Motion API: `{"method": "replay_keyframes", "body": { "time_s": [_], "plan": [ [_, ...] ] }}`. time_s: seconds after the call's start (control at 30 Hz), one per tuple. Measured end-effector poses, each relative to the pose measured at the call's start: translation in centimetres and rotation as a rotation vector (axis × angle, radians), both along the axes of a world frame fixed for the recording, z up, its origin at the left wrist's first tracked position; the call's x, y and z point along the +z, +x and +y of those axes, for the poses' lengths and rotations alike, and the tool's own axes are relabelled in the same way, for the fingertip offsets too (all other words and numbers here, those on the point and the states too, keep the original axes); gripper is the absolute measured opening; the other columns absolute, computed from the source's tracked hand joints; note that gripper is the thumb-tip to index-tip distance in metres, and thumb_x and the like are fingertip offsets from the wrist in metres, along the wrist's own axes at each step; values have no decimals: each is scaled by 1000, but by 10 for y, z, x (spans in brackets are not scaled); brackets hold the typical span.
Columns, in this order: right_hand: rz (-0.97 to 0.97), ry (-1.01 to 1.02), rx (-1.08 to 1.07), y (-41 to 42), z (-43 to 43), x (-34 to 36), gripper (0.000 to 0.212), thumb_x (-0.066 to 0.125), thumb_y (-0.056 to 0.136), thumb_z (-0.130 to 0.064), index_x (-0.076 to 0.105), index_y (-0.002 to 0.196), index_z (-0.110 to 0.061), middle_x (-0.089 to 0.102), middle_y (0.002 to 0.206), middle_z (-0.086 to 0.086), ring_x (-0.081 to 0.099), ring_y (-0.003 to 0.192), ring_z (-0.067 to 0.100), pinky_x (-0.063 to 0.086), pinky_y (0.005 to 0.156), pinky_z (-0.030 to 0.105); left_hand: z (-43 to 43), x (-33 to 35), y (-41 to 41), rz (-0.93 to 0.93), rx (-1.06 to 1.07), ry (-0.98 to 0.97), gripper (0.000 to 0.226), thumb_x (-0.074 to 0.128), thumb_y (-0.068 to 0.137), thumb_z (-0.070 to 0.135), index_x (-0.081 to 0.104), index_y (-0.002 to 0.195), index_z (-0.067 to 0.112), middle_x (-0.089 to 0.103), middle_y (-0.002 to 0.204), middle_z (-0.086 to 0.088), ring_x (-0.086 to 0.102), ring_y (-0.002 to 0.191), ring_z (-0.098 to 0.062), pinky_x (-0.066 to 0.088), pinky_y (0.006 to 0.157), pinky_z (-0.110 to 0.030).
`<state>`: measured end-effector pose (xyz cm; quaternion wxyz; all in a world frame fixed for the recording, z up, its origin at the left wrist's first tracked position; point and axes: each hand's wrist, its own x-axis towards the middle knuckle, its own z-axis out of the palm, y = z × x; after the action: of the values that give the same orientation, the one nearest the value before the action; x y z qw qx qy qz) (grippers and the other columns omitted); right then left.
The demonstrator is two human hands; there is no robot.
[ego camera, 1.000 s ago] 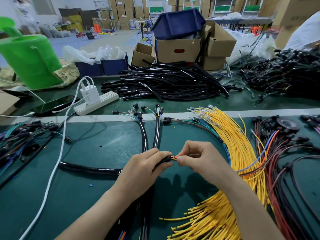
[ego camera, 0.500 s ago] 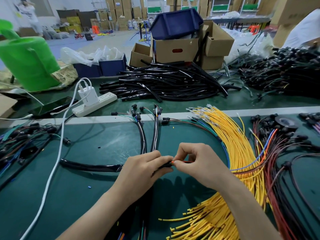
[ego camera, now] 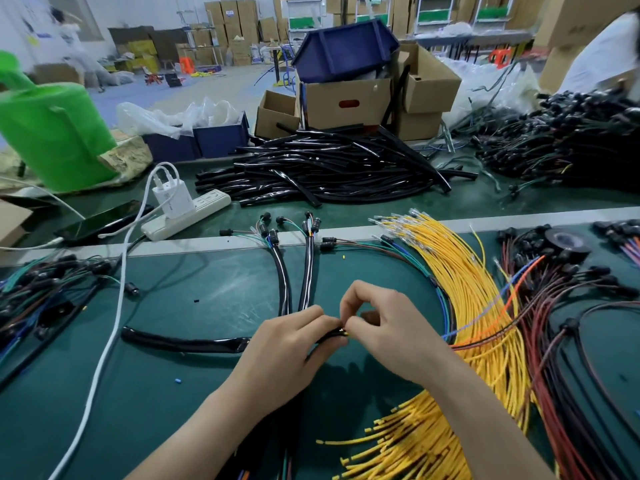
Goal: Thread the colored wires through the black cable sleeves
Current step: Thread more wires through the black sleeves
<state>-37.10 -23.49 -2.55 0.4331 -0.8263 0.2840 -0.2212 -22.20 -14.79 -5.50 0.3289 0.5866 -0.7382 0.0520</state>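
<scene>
Right hand (ego camera: 384, 337), pinching wires (ego camera: 346, 332), reached sleeve (ego camera: 327, 337).

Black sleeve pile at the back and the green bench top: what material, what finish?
Pile of black tube sleeves: probably soft PVC or similar plastic, glossy; bright streak highlights, limp bends. Dark green bench top: looks like rubber mat, satin; dull sheen, scuff marks.

Beyond the matt, scuffed green bench mat (ego camera: 214, 292) lie glossy black plastic sleeves (ego camera: 322, 171), brown cardboard boxes (ego camera: 346, 102) behind them, and smooth yellow-insulated wires (ego camera: 464, 282) with shiny metal tips.
</scene>
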Motion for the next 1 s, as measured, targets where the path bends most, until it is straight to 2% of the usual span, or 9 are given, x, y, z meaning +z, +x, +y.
{"method": "replay_keyframes", "body": {
  "time_s": [0.07, 0.17, 0.37, 0.47, 0.53, 0.63, 0.73, 0.87, 1.0],
  "plan": [
    [42, -89, -57, 4, 1, -3, 13, 53, 89, -26, 50, 77, -22, 55, 62, -11, 41, 49, 6, 31, 50, 18, 0, 0, 0, -34, 29, -3, 24, 51, 93, 30, 67, 89, 12, 55, 72, 3, 48, 58, -14, 42, 46, -26],
    [318, -344, -256, 2, -5, -9, 36, 32, 96, -53, 42, 76, -24, 53, 64, -2, 51, 64, 22, 39, 59, 35, -2, 0, 2, 16, 106, -39, 27, 50, 93, 32, 67, 87, 12, 58, 73, 5, 50, 57, -14, 44, 46, -29],
    [272, -461, -325, 0, -11, -9, 16, 37, 99, -39, 43, 110, -28, 60, 66, -1, 60, 67, 27, 48, 61, 35, -3, 13, 1, -30, 39, 13, 28, 52, 91, 31, 69, 87, 10, 60, 72, 3, 55, 57, -18, 46, 47, -29],
    [97, -595, -223, 11, 8, -6, 34, 35, 99, -38, 42, 131, -31, 57, 59, 3, 60, 61, 32, 44, 57, 36, 2, 24, -7, -24, -80, 65, 29, 49, 94, 30, 67, 89, 8, 57, 74, -2, 53, 60, -21, 47, 51, -33],
    [12, -557, -231, 13, 14, 0, 44, 24, 95, -50, 49, 126, -31, 52, 53, 1, 58, 59, 33, 44, 57, 38, 6, 38, -5, -60, -77, 50, 29, 49, 94, 30, 68, 91, 8, 57, 73, -1, 53, 58, -20, 47, 49, -32],
    [88, -555, -391, 2, 1, 4, 58, 10, 95, -61, 57, 107, -29, 43, 49, -7, 57, 61, 30, 35, 55, 34, 14, 61, 8, -88, -12, -8, 31, 50, 92, 31, 69, 91, 8, 61, 74, 0, 58, 58, -23, 50, 49, -33],
    [24, -561, -406, -2, 0, 11, 41, 24, 100, -42, 59, 101, -21, 32, 42, -8, 43, 46, 21, 28, 50, 30, 25, 79, 20, -142, 44, -7, 33, 48, 91, 37, 69, 90, 11, 63, 75, 4, 61, 60, -22, 51, 50, -34],
    [-13, -662, -284, 14, 23, 32, 33, 33, 96, -31, 61, 104, -16, 37, 44, -7, 50, 44, 30, 39, 48, 34, 31, 80, 13, -209, -63, 125, 35, 49, 93, 41, 67, 91, 11, 61, 78, 4, 60, 66, -19, 50, 58, -33],
    [-44, -649, -182, 22, 35, 41, 38, 32, 96, -37, 63, 100, -16, 42, 48, -3, 52, 48, 31, 44, 50, 39, 40, 75, 14, -24, -104, 190, 42, 46, 91, 48, 67, 91, 11, 59, 74, 7, 50, 65, -6, 37, 60, -9]
  ]
}}
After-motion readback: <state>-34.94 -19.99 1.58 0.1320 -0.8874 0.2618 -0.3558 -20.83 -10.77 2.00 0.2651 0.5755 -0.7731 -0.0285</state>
